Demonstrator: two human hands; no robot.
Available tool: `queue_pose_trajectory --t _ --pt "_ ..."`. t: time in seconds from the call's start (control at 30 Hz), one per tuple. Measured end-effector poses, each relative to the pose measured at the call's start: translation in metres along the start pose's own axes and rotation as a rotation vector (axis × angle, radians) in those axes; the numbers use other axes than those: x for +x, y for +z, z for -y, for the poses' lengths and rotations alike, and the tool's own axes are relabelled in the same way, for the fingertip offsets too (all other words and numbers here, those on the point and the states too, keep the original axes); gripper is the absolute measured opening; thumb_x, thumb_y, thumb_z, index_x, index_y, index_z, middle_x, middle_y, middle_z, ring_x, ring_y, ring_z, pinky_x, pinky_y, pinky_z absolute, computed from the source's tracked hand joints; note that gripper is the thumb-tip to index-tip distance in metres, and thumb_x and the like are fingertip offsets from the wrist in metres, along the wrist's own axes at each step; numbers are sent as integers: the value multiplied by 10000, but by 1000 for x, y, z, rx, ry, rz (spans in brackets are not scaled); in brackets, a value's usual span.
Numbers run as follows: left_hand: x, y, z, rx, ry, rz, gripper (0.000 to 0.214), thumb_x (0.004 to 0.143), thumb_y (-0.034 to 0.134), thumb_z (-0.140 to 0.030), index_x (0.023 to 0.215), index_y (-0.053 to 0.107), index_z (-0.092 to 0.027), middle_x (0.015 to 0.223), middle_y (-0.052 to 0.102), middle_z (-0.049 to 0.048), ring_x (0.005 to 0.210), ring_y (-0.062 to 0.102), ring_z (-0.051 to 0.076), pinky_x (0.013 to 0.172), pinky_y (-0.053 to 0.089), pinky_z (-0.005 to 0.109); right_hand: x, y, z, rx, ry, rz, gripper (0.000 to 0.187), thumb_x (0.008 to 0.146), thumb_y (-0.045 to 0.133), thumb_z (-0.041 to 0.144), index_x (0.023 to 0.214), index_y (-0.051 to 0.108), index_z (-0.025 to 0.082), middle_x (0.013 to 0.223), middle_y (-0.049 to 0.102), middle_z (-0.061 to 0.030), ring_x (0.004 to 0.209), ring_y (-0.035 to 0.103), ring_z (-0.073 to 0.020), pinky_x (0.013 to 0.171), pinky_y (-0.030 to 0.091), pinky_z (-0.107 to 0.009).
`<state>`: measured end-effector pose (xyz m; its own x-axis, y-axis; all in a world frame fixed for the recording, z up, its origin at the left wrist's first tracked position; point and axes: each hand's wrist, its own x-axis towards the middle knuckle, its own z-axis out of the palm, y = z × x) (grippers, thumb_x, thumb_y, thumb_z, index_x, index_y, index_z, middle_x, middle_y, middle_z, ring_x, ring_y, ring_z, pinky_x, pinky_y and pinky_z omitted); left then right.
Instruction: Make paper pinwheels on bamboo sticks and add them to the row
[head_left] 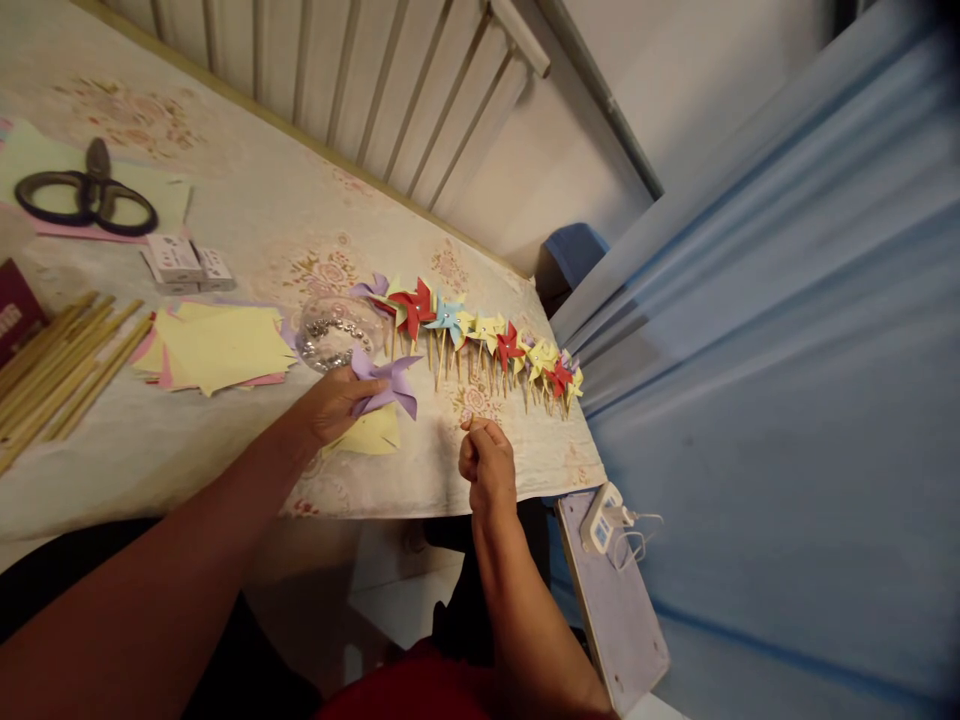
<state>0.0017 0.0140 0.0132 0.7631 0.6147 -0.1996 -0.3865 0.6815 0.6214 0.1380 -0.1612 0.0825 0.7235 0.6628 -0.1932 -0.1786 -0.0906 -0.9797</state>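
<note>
A purple paper pinwheel (401, 388) is pinched between the thumb and fingers of my left hand (334, 405), its blades folded toward the middle. Under that hand, a yellow paper piece (373, 434) lies on the tablecloth. My right hand (489, 462) is held over the table to the right, fingers curled and thumb pressed to the forefinger; whatever is in that pinch is too small to make out. Just beyond my left hand sits a clear round dish (335, 338) with small silvery pieces. Several red, blue, yellow and purple pinwheels on sticks (450, 318) form a row farther right.
Left of the dish lies a stack of coloured paper (225, 345). Thin wooden sticks (71, 360), small white boxes (176, 260) and dark-handled scissors (94, 195) are farther left. A blue curtain (765, 380) hangs at the right, near a power strip (602, 518) on a stool (619, 625).
</note>
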Motion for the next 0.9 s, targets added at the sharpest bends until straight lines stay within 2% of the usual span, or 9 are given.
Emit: queue_pose_trajectory --t 0.13,0.37,0.57,0.73,0.9 --pt "0 1 0 30 12 -3 248 648 809 -101 876 713 -99 750 725 50 609 640 113 586 546 209 0 -1 -1 33 25 5 259 654 686 408 709 532 207 415 330 137 367 159 -24 379 69 -177" --pt "1 0 1 38 15 -26 216 633 806 -99 830 718 -105 709 709 30 578 621 103 544 534 185 2 -5 -3 44 12 54 280 647 688 385 824 601 186 451 407 122 365 184 -23 386 78 -181" --pt "0 3 -1 35 2 -46 202 622 810 -75 797 716 -111 714 716 31 588 623 96 549 533 172 2 -6 -5 77 58 64 259 683 682 414 782 555 211 428 336 141 357 143 -26 378 55 -186" --pt "-1 5 -1 36 12 -42 169 632 798 -69 766 707 -119 700 715 34 575 617 96 550 535 180 3 -8 -6 104 52 107 261 664 701 385 784 584 185 475 440 110 359 198 -18 387 87 -185" --pt "-1 4 -1 30 2 -31 182 637 806 -70 780 706 -123 706 720 35 587 633 106 562 541 192 1 -8 -5 120 76 124 244 647 699 310 829 613 171 501 462 107 373 196 -13 397 82 -178"
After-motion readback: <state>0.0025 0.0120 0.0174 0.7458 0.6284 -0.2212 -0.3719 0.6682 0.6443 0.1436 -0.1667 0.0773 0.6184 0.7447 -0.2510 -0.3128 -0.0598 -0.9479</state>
